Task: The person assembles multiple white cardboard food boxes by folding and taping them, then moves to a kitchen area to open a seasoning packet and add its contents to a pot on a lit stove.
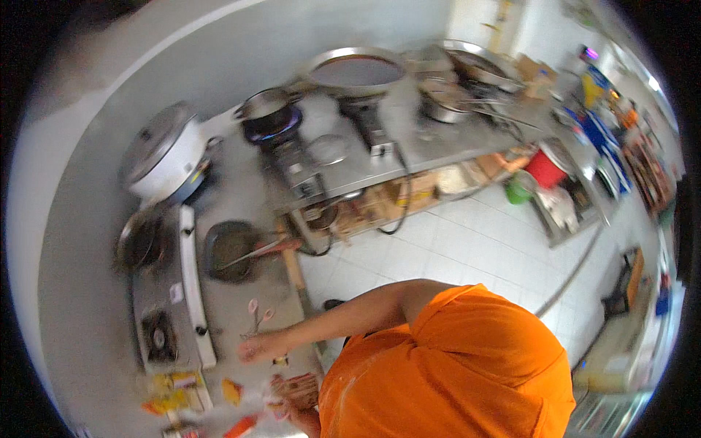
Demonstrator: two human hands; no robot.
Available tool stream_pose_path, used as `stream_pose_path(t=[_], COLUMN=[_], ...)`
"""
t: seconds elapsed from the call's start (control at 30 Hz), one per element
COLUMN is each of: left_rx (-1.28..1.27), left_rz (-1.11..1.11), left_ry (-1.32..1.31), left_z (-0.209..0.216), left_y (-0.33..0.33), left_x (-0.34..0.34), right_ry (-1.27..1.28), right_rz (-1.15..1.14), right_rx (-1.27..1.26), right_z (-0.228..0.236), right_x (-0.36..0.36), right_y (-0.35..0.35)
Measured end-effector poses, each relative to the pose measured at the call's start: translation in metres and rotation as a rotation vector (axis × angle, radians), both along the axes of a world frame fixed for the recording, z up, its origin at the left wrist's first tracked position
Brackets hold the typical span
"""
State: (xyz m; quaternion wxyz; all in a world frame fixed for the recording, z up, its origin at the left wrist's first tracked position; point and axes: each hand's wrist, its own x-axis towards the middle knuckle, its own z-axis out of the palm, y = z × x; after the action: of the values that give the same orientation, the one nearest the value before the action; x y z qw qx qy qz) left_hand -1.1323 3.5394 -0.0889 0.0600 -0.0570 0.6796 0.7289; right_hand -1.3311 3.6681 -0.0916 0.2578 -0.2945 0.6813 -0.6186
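Observation:
On the counter at lower left, my right hand is stretched out low over the surface. Just beyond it are scissors with pink handles, their blades close to the hand. Blur hides whether its fingers touch them. Near my orange shirt, my left hand is closed on a red and white striped packet. A small yellow and black piece lies between the hands. Yellow packets, an orange-yellow piece and a red-orange packet lie along the counter's near part.
A gas stove and a dark pan with a long-handled utensil stand on the left counter. Behind are a large white pot, a pot over a blue flame and a wide pan. A red bucket stands at right.

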Motion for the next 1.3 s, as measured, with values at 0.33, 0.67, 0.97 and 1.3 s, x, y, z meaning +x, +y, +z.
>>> stream_pose_path(t=[0.33, 0.67, 0.97, 1.3], left_rx=[-0.326, -0.587, -0.740, -0.957], left_rz=[-0.041, -0.031, 0.096, 0.503], left_ry=[0.077, 0.133, 0.145, -0.072], left_z=[-0.060, -0.095, -0.118, -0.184], left_y=[0.039, 0.050, 0.048, -0.132], left_x=[-0.035, -0.064, -0.062, -0.010], right_ry=[0.195, -0.210, -0.126, -0.456], right_rz=[-0.242, 0.012, -0.387, -0.697], right_rx=[0.428, -0.083, 0.259, 0.244], right_z=[-0.052, -0.059, -0.089, -0.139], right_x=[0.135, 0.129, 0.229, 0.404], right_y=[0.044, 0.098, 0.179, 0.231])
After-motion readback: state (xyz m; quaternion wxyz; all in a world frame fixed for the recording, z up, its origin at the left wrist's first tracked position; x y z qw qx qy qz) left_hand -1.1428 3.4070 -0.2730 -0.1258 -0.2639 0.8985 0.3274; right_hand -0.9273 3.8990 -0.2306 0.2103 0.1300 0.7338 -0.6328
